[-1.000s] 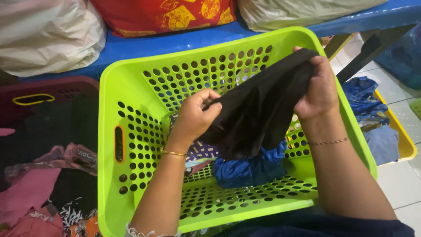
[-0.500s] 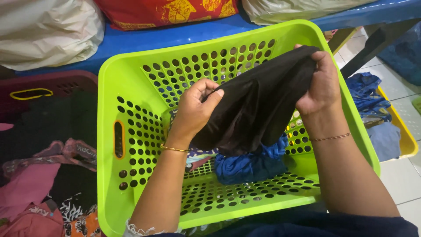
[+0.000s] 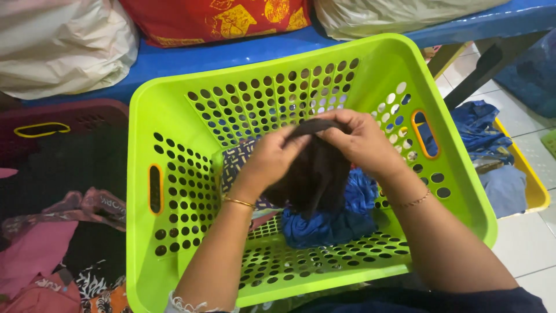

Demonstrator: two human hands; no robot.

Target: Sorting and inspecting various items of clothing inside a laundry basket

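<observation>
Both hands, left [image 3: 272, 159] & right [image 3: 362, 142], grip black garment [image 3: 313, 174] over green basket [image 3: 174, 116]; blue cloth [image 3: 330, 223] beneath.

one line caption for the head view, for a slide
Both hands, left hand and right hand, bunch a dark garment over a lime green laundry basket holding blue cloth.

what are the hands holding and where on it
Left hand and right hand both pinch the black garment along its bunched top edge.
</observation>
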